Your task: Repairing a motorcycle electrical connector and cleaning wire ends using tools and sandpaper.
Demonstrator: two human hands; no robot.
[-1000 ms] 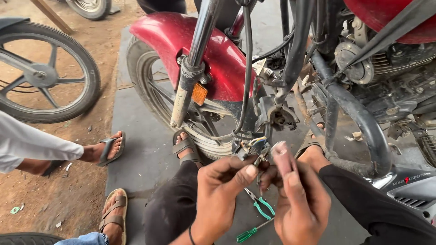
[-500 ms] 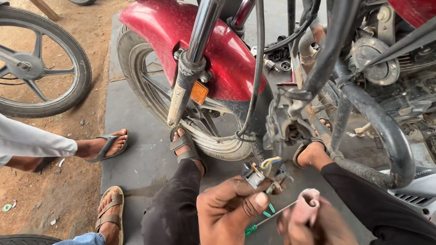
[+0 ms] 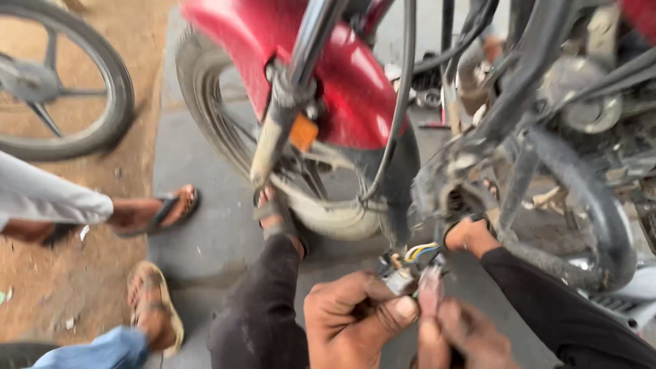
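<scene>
Both hands have come up closer under the red mudguard (image 3: 342, 75) since half a second ago. Left hand (image 3: 355, 321) pinches one small grey plug (image 3: 400, 279) with thumb and finger. Right hand (image 3: 465, 338) is touching the plug too, so the hands sit together. Three thin wires (image 3: 420, 251), yellow, white and blue, run into it. Two rubber wheels show, and four sandalled feet.
</scene>
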